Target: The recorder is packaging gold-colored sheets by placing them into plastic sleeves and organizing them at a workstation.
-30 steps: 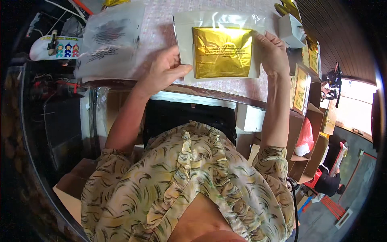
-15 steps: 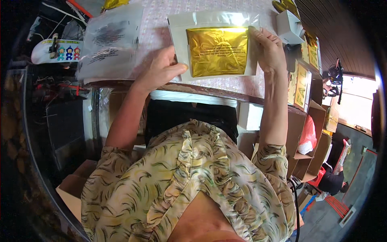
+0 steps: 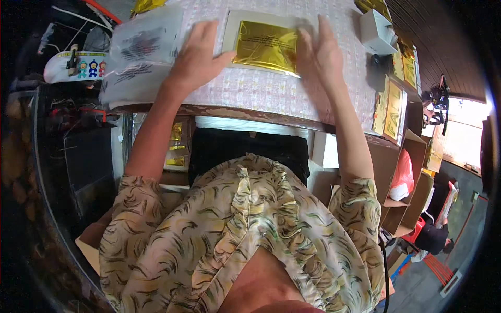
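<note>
A shiny gold foil packet (image 3: 266, 48) with small dark print lies flat on the table, on top of a white backing sheet (image 3: 233, 26). My left hand (image 3: 197, 58) is open at the packet's left, its thumb stretched towards the sheet's edge. On the other side, my right hand (image 3: 324, 57) is also open, with fingers stretched forward and partly covering the right end of the packet and sheet. Whether its fingertips touch them I cannot tell. Neither hand grips anything.
Printed clear plastic bags (image 3: 143, 49) lie stacked at the left of the checked tablecloth (image 3: 250, 94). A white open box (image 3: 377, 32) stands at the right, near a dark object (image 3: 377, 65). Yellow printed boxes (image 3: 391, 109) line the right edge, above cardboard cartons (image 3: 399, 156).
The gold packet and its white sheet, held between both hands before, now lie flat farther back on the table. Both hands have let go and spread their fingers.
</note>
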The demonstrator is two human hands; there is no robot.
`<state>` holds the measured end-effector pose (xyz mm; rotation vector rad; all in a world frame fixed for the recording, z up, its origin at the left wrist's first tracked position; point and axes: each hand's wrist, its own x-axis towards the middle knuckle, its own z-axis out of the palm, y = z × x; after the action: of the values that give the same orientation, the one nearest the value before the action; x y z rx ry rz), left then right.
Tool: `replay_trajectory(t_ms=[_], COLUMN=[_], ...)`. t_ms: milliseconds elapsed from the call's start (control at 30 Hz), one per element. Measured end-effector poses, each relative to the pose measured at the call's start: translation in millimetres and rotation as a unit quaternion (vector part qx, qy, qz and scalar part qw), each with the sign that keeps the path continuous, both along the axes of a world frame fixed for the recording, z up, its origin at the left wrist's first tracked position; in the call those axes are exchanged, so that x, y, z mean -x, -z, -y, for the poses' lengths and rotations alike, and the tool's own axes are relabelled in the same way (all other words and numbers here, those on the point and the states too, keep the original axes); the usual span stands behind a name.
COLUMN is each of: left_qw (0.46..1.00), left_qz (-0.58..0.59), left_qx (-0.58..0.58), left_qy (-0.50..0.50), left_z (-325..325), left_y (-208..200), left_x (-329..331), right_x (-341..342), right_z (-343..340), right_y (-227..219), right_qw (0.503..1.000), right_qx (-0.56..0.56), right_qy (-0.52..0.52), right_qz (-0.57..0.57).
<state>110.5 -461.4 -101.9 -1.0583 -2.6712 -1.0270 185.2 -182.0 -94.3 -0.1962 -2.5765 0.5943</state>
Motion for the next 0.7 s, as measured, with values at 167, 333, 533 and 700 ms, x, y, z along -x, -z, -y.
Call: replay_trajectory(t_ms=[167, 333, 533, 700], left_qw=[0.962, 0.960, 0.963, 0.966], left_qz=[-0.236, -0.190, -0.169, -0.167], left_qx=[0.129, 0.167, 0.166, 0.153], left_qy=[0.041, 0.120, 0.125, 0.126], left_z=[-26.1, -38.6, -39.1, -38.5], left_y=[3.9, 26.8, 19.2, 18.8], left_x=[18.7, 31.5, 28.2, 28.5], right_x=[9.3, 10.4, 5.9, 0.6], right_z=[35.7, 42.9, 26.2, -5.7], right_y=[31.2, 43.6, 35.2, 35.2], right_qw=[0.986, 0.967, 0.975, 0.974], right_qx=[-0.121, -0.221, -0.179, -0.198], right_qy=[-0.116, -0.126, -0.106, -0.060], right_qz=[-0.001, 0.032, 0.078, 0.095])
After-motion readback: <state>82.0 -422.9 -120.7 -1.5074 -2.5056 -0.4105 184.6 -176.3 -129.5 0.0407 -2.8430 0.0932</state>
